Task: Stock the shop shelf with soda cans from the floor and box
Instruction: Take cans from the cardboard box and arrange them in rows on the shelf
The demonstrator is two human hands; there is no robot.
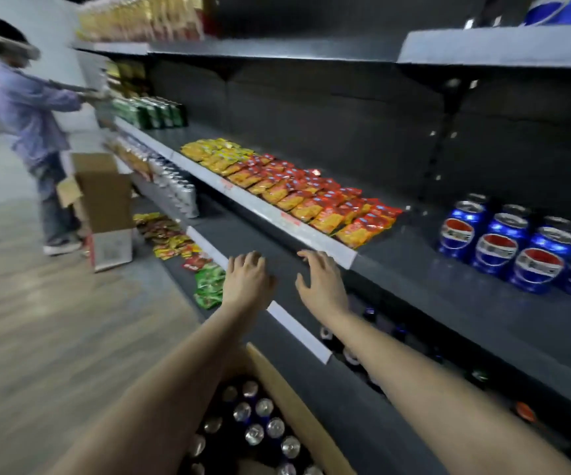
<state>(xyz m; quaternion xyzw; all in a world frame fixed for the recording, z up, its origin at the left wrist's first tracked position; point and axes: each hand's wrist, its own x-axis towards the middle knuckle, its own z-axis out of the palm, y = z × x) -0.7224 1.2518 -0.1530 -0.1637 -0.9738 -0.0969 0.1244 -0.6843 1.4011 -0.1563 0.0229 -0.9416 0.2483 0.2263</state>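
Both my arms stretch forward in front of the dark shop shelf (448,303). My left hand (248,277) hangs with loosely curled fingers and holds nothing. My right hand (318,275) is spread, fingertips close to the shelf's front edge, also holding nothing. Below my forearms stands an open cardboard box (298,406) filled with several upright soda cans (263,419), tops showing. Several blue soda cans (517,248) stand in rows on the shelf at the right. More cans (369,313) sit in shadow on the shelf below.
Yellow and red snack packets (294,193) cover the shelf's middle. Snack bags (188,248) lie on the bottom shelf. At the left another person (34,125) stands beside a tall open carton (106,207), reaching toward green cans (154,113). The floor (54,320) is wood-patterned.
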